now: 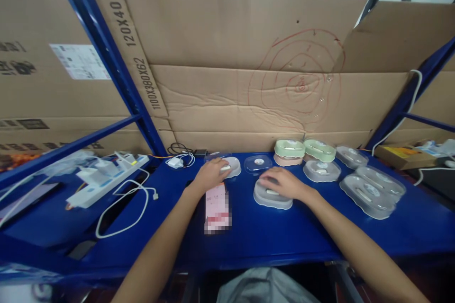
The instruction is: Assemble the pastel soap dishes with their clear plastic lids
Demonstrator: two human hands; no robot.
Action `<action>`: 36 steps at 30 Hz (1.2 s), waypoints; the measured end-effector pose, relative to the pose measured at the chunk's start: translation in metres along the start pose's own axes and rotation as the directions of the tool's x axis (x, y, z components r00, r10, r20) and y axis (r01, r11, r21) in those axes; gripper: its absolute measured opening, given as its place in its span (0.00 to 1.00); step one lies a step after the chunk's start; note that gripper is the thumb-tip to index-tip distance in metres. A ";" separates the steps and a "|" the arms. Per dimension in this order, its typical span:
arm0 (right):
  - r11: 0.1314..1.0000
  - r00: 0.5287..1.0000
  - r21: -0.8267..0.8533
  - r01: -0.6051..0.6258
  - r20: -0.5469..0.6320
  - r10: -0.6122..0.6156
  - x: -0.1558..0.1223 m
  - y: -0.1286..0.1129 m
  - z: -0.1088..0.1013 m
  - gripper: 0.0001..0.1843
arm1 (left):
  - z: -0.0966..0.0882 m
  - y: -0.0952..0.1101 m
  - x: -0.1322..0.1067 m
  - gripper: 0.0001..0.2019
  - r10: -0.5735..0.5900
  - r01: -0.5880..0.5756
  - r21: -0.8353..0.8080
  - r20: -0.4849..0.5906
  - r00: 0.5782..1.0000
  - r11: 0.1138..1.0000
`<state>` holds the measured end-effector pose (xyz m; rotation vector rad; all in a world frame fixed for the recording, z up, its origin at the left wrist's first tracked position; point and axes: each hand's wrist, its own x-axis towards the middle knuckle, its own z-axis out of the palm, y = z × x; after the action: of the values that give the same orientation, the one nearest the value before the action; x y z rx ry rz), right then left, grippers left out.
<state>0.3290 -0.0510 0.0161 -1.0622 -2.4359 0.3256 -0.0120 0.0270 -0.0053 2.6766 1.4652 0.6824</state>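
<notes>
My left hand (212, 173) rests over the left side of a small grey plastic container (234, 165), fingers bent down onto it beside a short white strip. My right hand (280, 182) reaches across another grey plastic container (272, 200), with curled fingers and thumb at its upper part; a similar white strip shows under the palm. Between and behind the hands, a clear plastic lid (258, 164) with a round white label lies flat. Below my left hand lies a phone (216, 206) with a pink screen. Part of another clear piece shows behind the left hand.
Green-lidded containers (289, 147) stand at the back. Several grey containers (368, 194) sit on the right of the blue table (270, 246). White cables (124, 234) and a power strip (106, 182) lie left. Blue posts (121, 75) and cardboard (213, 47) enclose the back.
</notes>
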 end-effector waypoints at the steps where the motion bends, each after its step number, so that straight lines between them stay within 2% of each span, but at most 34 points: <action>1: 1.000 0.999 -0.006 0.011 0.035 -0.011 -0.007 -0.007 -0.003 0.19 | 0.002 0.005 -0.001 0.18 0.014 -0.014 0.009 0.021 1.000 1.000; 5: 0.998 0.994 -0.053 0.021 0.108 -0.015 -0.022 -0.021 -0.008 0.26 | 0.006 0.014 -0.003 0.17 0.033 -0.037 0.047 0.075 0.997 0.998; 10: 0.997 0.992 -0.050 0.055 0.120 -0.049 -0.021 -0.018 -0.011 0.18 | 0.000 0.013 -0.001 0.16 0.041 -0.046 0.067 0.086 0.995 0.997; 14: 0.994 0.996 -0.083 0.067 0.059 -0.062 -0.017 -0.013 -0.009 0.21 | -0.003 0.017 0.000 0.15 0.014 -0.018 0.093 0.048 0.999 0.995; 19: 0.983 0.996 -0.164 0.084 -0.018 -0.088 -0.001 0.004 0.008 0.18 | -0.004 0.024 0.002 0.14 -0.049 0.053 0.138 -0.034 0.998 0.989; 24: 0.964 0.991 -0.267 0.014 -0.124 -0.049 0.006 0.020 0.019 0.20 | -0.007 0.029 0.001 0.17 -0.129 0.149 0.162 -0.125 0.984 0.976; 26: 0.953 0.988 -0.302 -0.026 -0.151 -0.021 0.004 0.026 0.013 0.21 | -0.009 0.030 0.001 0.19 -0.150 0.172 0.154 -0.142 0.978 0.973; 29: 0.924 0.975 -0.358 -0.132 -0.214 0.056 0.003 0.045 -0.010 0.23 | -0.011 0.035 0.001 0.17 -0.143 0.160 0.119 -0.138 0.980 0.980; 33: 0.857 0.927 -0.401 -0.324 -0.317 0.202 0.008 0.089 -0.049 0.33 | -0.011 0.044 0.001 0.12 -0.087 0.092 0.036 -0.110 0.990 0.995; 36: 0.824 0.906 -0.403 -0.399 -0.313 0.286 0.010 0.118 -0.064 0.39 | -0.012 0.047 0.000 0.10 -0.076 0.071 -0.047 -0.110 0.991 0.996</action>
<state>0.4293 0.0381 0.0294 -1.6506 -2.1358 -0.2811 0.0211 -0.0016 0.0156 2.5767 1.5463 0.8617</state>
